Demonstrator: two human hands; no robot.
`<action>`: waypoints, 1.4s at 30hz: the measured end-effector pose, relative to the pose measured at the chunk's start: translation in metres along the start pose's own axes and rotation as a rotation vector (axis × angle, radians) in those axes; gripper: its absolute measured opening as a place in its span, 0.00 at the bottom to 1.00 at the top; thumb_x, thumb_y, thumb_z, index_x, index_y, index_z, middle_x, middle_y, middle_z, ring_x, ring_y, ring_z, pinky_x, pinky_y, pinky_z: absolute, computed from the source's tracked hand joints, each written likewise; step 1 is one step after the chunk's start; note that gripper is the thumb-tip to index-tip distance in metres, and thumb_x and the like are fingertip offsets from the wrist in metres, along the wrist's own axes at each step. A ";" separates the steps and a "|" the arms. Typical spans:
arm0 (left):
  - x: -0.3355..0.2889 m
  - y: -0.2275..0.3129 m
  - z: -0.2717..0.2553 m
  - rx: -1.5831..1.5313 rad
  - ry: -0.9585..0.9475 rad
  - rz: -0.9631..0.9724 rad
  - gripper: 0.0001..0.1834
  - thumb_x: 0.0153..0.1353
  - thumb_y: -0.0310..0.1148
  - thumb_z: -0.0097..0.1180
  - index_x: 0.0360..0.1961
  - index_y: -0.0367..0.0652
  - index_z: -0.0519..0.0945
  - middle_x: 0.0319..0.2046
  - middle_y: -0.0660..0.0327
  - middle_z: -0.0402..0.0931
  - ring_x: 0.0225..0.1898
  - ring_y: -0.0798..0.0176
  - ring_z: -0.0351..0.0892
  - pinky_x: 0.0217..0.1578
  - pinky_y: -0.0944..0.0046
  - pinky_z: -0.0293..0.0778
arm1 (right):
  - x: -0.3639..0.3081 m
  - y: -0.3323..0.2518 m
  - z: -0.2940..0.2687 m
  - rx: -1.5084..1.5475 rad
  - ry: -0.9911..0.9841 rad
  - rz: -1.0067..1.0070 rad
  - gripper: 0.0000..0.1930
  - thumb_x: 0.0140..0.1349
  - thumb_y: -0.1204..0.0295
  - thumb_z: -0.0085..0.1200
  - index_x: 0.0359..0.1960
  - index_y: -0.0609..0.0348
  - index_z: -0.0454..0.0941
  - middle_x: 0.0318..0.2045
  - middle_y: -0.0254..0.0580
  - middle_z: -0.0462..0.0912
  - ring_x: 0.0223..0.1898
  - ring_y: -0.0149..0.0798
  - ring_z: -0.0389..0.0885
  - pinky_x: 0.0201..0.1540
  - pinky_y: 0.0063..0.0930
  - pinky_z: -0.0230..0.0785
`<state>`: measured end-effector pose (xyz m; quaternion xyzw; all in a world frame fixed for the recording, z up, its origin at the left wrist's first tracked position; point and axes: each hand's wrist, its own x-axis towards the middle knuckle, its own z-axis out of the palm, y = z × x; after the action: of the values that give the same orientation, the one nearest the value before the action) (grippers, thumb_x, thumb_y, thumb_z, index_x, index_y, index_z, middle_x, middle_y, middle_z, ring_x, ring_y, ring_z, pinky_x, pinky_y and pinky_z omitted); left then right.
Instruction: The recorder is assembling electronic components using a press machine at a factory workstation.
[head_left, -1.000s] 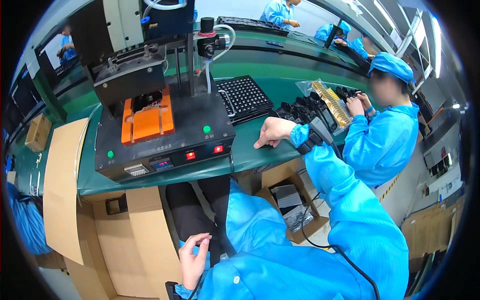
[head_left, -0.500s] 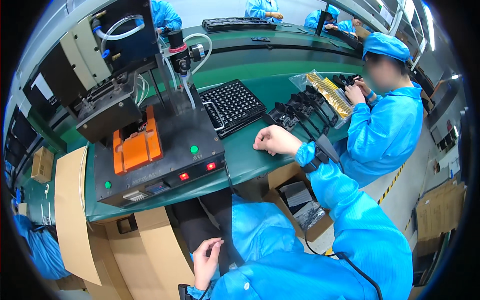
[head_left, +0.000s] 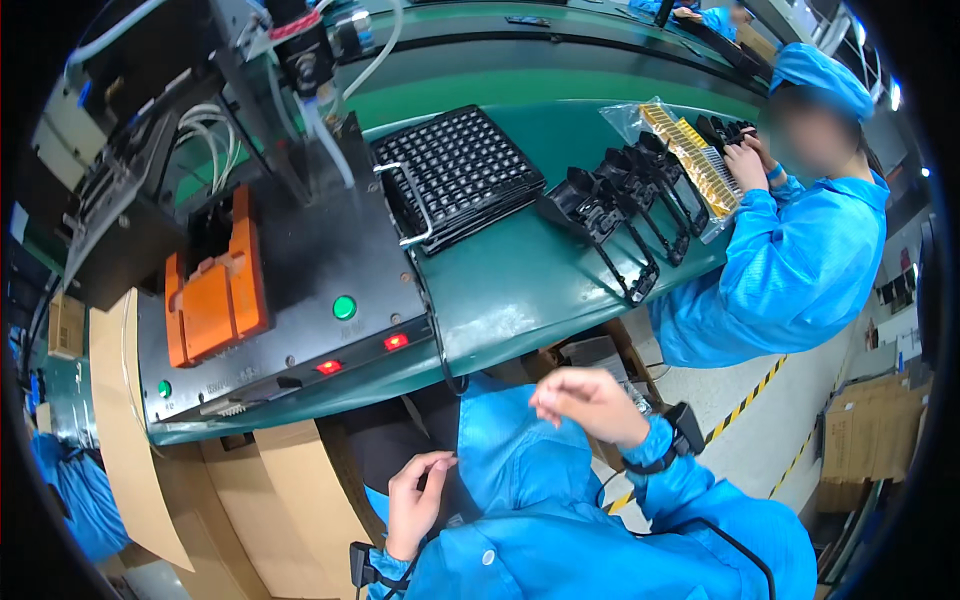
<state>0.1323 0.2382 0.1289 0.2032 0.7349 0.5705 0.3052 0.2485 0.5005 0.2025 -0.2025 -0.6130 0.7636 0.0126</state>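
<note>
Left hand [head_left: 412, 503] and right hand [head_left: 592, 405] are hovering near the lap [head_left: 515, 445], half-curled, apparently empty; black plastic frames [head_left: 583, 203] are lying well beyond the right.

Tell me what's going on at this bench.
A person in a blue smock is at a green-topped table, left hand and right hand raised short of its edge, fingers bent, nothing visible in either. Ahead to the left stands a black boxy machine with an orange fixture. Right of it lie black gridded trays and black plastic frames. Farther right, a co-worker in a blue cap has hands at small black parts.
</note>
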 end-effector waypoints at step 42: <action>0.149 0.147 0.192 0.889 -0.031 0.951 0.26 0.54 0.48 0.67 0.46 0.39 0.78 0.57 0.51 0.70 0.54 0.48 0.69 0.53 0.50 0.66 | -0.026 0.154 -0.072 -1.132 0.450 0.055 0.13 0.61 0.60 0.60 0.26 0.57 0.82 0.23 0.51 0.82 0.29 0.58 0.83 0.34 0.52 0.75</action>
<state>0.1470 0.5110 0.2069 0.6215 0.7262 0.2818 -0.0834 0.3313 0.5221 0.0529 -0.3497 -0.9006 0.2577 0.0125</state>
